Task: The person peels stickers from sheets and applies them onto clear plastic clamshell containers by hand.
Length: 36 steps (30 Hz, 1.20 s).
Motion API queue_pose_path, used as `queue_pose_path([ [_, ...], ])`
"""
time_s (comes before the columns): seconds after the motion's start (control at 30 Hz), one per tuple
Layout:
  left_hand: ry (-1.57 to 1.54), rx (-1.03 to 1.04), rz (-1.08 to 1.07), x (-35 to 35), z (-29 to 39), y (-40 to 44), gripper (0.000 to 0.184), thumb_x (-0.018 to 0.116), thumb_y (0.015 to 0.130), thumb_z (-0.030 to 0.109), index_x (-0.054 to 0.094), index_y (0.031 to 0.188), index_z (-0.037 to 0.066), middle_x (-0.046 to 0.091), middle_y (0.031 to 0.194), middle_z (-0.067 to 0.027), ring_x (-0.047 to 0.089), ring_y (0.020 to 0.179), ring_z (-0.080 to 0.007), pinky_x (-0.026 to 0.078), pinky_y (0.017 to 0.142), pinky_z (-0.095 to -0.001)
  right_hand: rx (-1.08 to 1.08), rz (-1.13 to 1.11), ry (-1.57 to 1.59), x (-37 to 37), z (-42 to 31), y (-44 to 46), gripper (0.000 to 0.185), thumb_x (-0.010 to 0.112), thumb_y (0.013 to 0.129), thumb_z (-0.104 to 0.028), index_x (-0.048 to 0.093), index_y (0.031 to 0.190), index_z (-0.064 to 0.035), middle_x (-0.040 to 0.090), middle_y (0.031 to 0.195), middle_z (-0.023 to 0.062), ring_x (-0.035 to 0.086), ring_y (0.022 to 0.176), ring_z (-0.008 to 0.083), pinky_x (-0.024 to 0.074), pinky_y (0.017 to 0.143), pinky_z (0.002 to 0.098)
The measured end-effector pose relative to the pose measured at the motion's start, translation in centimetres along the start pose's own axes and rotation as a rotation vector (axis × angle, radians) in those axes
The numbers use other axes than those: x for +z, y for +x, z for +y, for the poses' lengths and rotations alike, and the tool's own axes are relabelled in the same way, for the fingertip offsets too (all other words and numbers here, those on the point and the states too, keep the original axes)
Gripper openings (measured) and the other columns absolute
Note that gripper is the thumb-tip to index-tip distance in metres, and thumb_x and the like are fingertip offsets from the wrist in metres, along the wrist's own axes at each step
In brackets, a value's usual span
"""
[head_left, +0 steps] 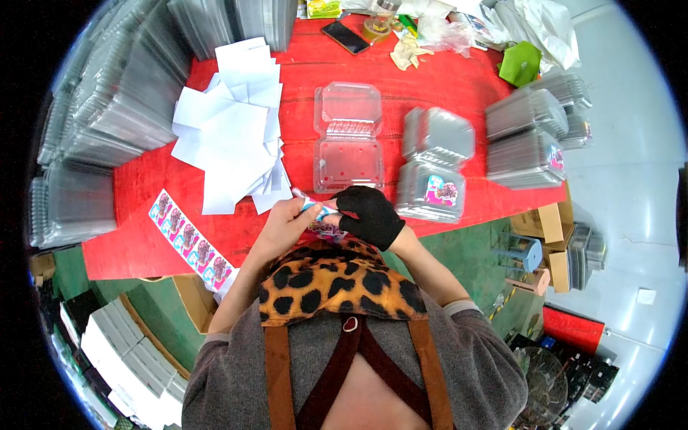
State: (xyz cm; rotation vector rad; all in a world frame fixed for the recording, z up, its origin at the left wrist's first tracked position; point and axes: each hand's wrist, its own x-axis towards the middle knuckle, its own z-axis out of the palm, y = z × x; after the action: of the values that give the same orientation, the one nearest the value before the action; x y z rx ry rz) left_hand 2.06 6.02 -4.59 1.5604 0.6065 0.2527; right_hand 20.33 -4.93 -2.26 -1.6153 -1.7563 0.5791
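Observation:
Close to my body at the table's front edge, my left hand and my right hand, in a black fingerless glove, meet with fingers pinched. Between them is a small printed sticker in blue, white and pink, partly hidden by the fingers. Just beyond stands an opened clear plastic clamshell box, its lid tipped back. To its right is a stack of open clamshells, the front one bearing a grape-picture sticker. A strip of similar stickers lies left of my left hand.
Loose white papers are heaped on the red table. Tall stacks of clear boxes line the left side, and more stickered boxes stand at right. A phone, tape roll and glove lie at the back.

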Motion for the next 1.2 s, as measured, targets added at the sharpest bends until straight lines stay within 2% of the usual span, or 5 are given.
queue_pose_path([
  [0.27, 0.594, 0.269, -0.136, -1.2, 2.0, -0.7, 0.03, 0.051, 0.093, 0.025, 0.057, 0.082, -0.001, 0.059, 0.079, -0.0228, 0.057, 0.077, -0.0415, 0.042, 0.067, -0.0494, 0.093, -0.187, 0.277, -0.1, 3.9, -0.4, 0.021, 0.067, 0.082, -0.024, 0.072, 0.092, -0.0054, 0.067, 0.083, 0.0183, 0.068, 0.076, 0.027, 0.0517, 0.066, 0.0346],
  [0.33, 0.621, 0.258, -0.097, -1.9, 1.2, -0.7, 0.03, 0.05, 0.094, 0.027, 0.057, 0.083, -0.001, 0.059, 0.08, -0.0235, 0.057, 0.079, -0.0413, 0.042, 0.069, -0.0495, 0.003, -0.095, 0.302, -0.8, 7.1, 0.2, 0.02, 0.068, 0.084, -0.017, 0.071, 0.092, 0.0002, 0.069, 0.078, 0.0135, 0.068, 0.074, 0.0175, 0.052, 0.068, 0.0309],
  [0.47, 0.519, -0.066, 0.046, -4.6, -1.0, -0.7, 0.03, 0.051, 0.093, 0.024, 0.061, 0.091, -0.004, 0.059, 0.083, -0.0285, 0.058, 0.076, -0.0432, 0.046, 0.067, -0.0447, 0.407, 0.322, 0.106, -3.2, 9.1, 0.9, 0.021, 0.067, 0.085, -0.021, 0.072, 0.095, -0.0032, 0.071, 0.089, 0.0143, 0.069, 0.082, 0.0198, 0.0517, 0.071, 0.0299],
  [0.63, -0.092, -0.219, 0.309, -5.7, -4.5, -0.4, 0.029, 0.055, 0.096, 0.022, 0.064, 0.093, -0.006, 0.062, 0.076, 0.0009, 0.051, 0.069, -0.0044, 0.043, 0.058, -0.0255, -0.033, 0.334, -0.415, -1.7, 10.3, 1.5, 0.016, 0.059, 0.085, -0.017, 0.068, 0.09, -0.0047, 0.067, 0.085, 0.0149, 0.063, 0.079, 0.0329, 0.05, 0.069, 0.0438],
  [1.2, -0.166, -0.217, 0.279, -2.6, -9.3, 3.8, 0.034, 0.055, 0.097, 0.026, 0.064, 0.091, -0.006, 0.06, 0.075, 0.0012, 0.049, 0.069, -0.0054, 0.042, 0.059, -0.0254, 0.001, 0.133, -0.406, 5.2, 13.6, -0.6, 0.028, 0.064, 0.082, -0.016, 0.065, 0.108, -0.0064, 0.063, 0.115, 0.0144, 0.059, 0.107, 0.0307, 0.0495, 0.088, 0.039],
])
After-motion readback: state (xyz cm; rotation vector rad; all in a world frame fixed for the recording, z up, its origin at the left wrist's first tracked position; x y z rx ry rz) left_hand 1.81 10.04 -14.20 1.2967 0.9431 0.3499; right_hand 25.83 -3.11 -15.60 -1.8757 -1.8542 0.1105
